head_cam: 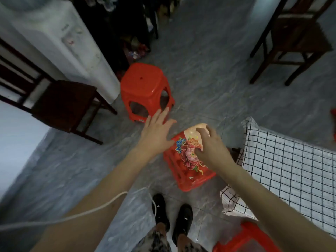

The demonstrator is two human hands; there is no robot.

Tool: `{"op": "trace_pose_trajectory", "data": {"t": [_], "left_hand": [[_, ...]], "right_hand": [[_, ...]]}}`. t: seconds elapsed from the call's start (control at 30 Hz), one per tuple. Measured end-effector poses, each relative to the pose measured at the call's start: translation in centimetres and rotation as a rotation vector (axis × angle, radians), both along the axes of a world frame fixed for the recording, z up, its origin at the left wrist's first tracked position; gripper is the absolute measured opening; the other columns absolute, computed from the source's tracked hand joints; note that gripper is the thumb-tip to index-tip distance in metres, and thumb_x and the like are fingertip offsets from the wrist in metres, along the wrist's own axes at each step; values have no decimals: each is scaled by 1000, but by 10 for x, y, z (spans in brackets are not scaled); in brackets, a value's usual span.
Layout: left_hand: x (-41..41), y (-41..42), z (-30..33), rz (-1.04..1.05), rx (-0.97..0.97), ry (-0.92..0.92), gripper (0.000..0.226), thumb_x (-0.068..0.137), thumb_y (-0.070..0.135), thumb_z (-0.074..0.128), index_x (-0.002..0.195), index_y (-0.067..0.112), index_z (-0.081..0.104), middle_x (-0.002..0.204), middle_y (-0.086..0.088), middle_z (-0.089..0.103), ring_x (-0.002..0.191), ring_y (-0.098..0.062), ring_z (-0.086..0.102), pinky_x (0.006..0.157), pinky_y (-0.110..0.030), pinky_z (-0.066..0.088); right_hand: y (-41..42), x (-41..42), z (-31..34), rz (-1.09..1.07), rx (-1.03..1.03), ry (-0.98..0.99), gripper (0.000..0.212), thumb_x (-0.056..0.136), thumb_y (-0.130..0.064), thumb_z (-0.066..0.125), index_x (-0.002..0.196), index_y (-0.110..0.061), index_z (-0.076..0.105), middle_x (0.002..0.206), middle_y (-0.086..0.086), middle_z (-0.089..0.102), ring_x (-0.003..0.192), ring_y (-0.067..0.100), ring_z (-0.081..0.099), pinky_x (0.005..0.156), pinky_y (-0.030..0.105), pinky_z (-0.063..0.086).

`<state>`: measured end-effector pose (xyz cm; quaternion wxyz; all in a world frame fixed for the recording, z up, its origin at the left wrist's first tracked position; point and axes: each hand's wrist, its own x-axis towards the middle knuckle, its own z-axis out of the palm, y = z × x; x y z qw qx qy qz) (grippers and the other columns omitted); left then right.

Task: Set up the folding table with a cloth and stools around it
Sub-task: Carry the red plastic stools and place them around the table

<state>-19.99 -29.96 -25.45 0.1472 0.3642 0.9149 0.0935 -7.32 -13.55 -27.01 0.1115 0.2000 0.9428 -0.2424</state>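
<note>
A red plastic stool with a flower-printed seat [187, 157] stands on the floor beside the table. My right hand [211, 150] lies on its seat, fingers curled over the far edge and thumb on the flowers. My left hand [156, 133] is spread flat in the air, between that stool and a plain red stool [143, 88] farther ahead, and holds nothing. The table at the right carries a white cloth with a black check [291, 170], which hangs over the near corner. The corner of a third red stool [247, 239] shows at the bottom right.
A white water dispenser [60, 42] stands at the left behind the plain stool. Dark wooden chairs stand at the left [63, 104] and at the far right [294, 39]. A white cable [91, 210] crosses my left forearm. My black shoes [171, 215] are on the grey marbled floor.
</note>
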Motion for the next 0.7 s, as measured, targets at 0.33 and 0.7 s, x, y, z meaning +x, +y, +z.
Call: {"op": "trace_pose_trajectory", "data": {"t": [0.33, 0.7], "left_hand": [[2, -93, 78, 143, -46, 149, 68, 85, 45, 61, 146, 30, 38, 164, -3, 5, 150, -26, 6, 119, -50, 11], [-65, -203, 92, 220, -108, 124, 69, 88, 45, 58, 149, 33, 31, 164, -2, 3, 150, -23, 0, 121, -50, 7]], "right_hand": [[-55, -47, 105, 319, 123, 73, 58, 86, -29, 56, 139, -17, 37, 150, 12, 29, 131, 36, 37, 98, 49, 44], [-142, -136, 125, 429, 120, 12, 56, 85, -42, 54, 134, -17, 44, 143, 10, 37, 128, 36, 41, 97, 53, 45]]}}
